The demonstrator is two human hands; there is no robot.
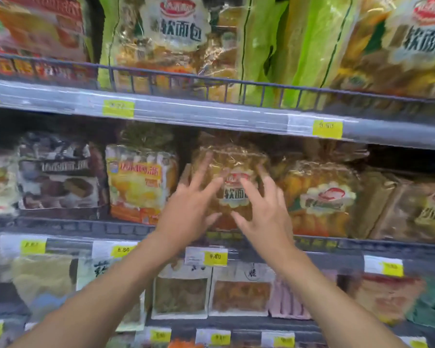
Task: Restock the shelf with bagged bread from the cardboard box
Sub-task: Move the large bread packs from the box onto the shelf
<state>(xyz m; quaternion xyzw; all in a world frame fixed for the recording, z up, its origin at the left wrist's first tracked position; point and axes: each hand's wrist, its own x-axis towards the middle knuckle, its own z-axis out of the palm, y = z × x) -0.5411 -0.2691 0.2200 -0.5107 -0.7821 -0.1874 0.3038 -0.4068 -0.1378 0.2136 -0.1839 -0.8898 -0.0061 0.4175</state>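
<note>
A clear bag of golden bread (232, 156) with a red and white label stands upright on the middle shelf (91, 228). My left hand (190, 204) and my right hand (263, 209) are both raised in front of it, fingers spread and straight, fingertips at or just off the bag's front. Neither hand grips anything. A matching bread bag (322, 197) stands directly to the right. The cardboard box is out of sight.
Left of the bread stand an orange-yellow bag (140, 182) and a dark bag (58, 174). The top shelf holds large bread bags (171, 38) behind a wire rail (186, 82). Flat packets (239, 290) fill the shelf below. Yellow price tags (327, 128) line the shelf edges.
</note>
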